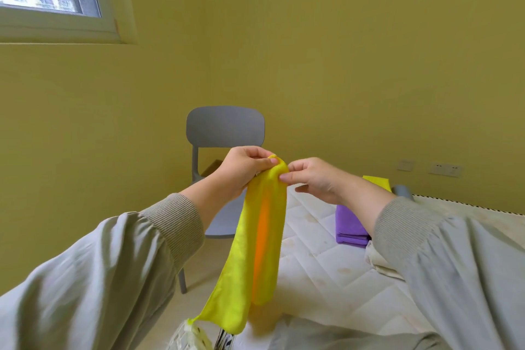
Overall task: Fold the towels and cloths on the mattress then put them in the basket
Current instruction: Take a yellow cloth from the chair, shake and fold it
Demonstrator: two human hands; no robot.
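Observation:
A yellow cloth hangs lengthwise in the air over the near corner of the white quilted mattress. My left hand grips its top edge, and my right hand pinches the same top edge from the right, so both hands meet at one point. A folded purple towel lies on the mattress behind my right forearm. Further back lies another yellow cloth. No basket shows clearly in view.
A grey chair stands against the yellow wall just left of the mattress, with a cardboard box behind it. A cream cloth lies under my right sleeve. A pale patterned item sits at the bottom edge.

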